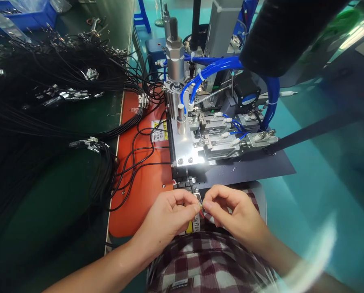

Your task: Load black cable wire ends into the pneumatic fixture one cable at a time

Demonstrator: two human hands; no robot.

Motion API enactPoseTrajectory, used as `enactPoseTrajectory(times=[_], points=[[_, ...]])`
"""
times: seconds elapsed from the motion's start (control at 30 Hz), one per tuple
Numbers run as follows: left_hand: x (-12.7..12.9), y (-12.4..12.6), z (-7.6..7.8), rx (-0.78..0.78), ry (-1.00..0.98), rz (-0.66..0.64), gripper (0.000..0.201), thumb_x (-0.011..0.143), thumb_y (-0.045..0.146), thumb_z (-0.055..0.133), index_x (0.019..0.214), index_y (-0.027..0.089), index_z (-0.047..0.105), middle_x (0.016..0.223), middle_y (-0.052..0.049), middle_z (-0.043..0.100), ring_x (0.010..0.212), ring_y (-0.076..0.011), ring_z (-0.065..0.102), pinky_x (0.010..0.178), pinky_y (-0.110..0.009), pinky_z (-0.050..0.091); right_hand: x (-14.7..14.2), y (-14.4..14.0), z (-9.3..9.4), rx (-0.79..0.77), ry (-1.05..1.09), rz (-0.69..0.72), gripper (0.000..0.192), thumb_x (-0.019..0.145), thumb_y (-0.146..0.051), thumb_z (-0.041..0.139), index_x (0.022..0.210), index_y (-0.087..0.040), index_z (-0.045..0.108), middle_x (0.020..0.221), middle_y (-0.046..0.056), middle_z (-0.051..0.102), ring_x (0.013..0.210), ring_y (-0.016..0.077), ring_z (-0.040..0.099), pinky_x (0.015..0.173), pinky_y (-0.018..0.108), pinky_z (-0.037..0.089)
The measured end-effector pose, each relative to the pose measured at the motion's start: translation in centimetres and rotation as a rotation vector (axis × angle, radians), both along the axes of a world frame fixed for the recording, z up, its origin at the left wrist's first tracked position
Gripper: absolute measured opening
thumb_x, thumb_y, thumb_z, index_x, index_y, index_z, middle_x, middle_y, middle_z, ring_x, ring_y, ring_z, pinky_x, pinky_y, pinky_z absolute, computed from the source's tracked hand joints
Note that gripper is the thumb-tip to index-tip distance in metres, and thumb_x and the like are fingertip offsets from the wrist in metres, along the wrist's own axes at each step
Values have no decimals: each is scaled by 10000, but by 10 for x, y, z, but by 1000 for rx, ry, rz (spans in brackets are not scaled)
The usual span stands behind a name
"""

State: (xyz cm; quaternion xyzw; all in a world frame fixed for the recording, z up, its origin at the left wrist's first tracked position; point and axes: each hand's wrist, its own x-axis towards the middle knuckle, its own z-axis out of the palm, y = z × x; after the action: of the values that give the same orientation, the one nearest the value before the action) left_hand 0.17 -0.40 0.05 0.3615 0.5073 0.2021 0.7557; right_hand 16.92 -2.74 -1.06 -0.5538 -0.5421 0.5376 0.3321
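My left hand (177,209) and my right hand (231,205) meet fingertip to fingertip above my lap, at the near end of the machine. Thumb and forefinger of each are pinched together. Between them shows a tiny piece with thin red and yellowish wire ends (201,207); most of it is hidden by the fingers. Just beyond the hands lies the machine's narrow black track (183,185), with small metal parts on it. A yellow and white label (194,226) is partly visible beneath my left hand.
The metal machine (188,150) with blue air hoses (218,65) stands ahead. An orange plate (145,179) carries loose black cables at left. Bundles of black cables with metal ends (90,144) cover the dark green table (47,203). A blue bin (38,18) sits at far left.
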Motion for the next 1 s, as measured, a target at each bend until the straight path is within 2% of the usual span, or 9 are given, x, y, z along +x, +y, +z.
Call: enactPoseTrajectory(times=[0.07,0.23,0.37,0.5,0.57,0.67,0.73,0.87,1.0], points=[[0,0,0,9,12,-16,231,748,347,664,702,145,560,446,89,358,385,-33,271,377,-174,153,0,-2,-1,62,-35,-1,163,877,-235,542,721,-193,562,666,-20,554,532,101,485,487,230,378],[-1,1,-1,21,14,-28,215,770,330,632,700,141,555,456,86,358,394,-31,261,378,-172,154,1,3,1,-94,-12,50,155,888,-281,533,764,-197,573,553,-47,519,493,114,490,465,235,379],[-1,0,-3,20,10,-43,212,771,330,627,708,141,555,465,91,339,398,-31,254,379,-172,148,1,9,7,4,-78,43,106,828,-217,566,737,-185,609,602,-28,569,537,122,514,487,239,381],[-1,-1,-4,35,18,-46,208,782,327,617,714,139,561,486,86,348,407,-30,257,382,-171,153,-3,7,7,46,-89,26,142,842,-202,552,702,-192,573,642,-23,565,582,122,496,507,237,364],[-1,-1,-3,44,26,-36,207,780,326,617,713,139,560,489,85,356,408,-30,257,381,-171,152,-5,5,3,-2,-48,2,154,854,-220,548,703,-193,555,619,-33,528,560,116,471,501,234,359],[0,-1,0,49,20,-20,204,767,324,625,712,140,556,485,84,371,401,-28,257,378,-171,149,-2,4,-3,-164,107,2,169,867,-266,550,716,-190,543,556,-58,470,486,96,435,464,219,346],[0,0,1,49,22,-22,209,763,324,627,701,139,552,477,84,372,401,-28,258,379,-172,146,2,5,-6,-244,205,24,181,874,-296,555,734,-183,558,561,-58,481,469,88,436,457,214,350],[0,1,0,56,39,-48,207,777,325,616,714,134,567,479,79,368,410,-33,262,386,-179,146,10,8,-3,-242,208,23,161,860,-309,566,805,-174,633,671,-24,566,489,86,469,480,224,386],[-1,0,-2,53,35,-46,206,784,318,614,712,130,568,486,75,378,410,-31,273,390,-177,154,11,9,3,-239,121,53,107,803,-260,606,807,-174,671,659,-13,598,513,99,500,499,230,399]])
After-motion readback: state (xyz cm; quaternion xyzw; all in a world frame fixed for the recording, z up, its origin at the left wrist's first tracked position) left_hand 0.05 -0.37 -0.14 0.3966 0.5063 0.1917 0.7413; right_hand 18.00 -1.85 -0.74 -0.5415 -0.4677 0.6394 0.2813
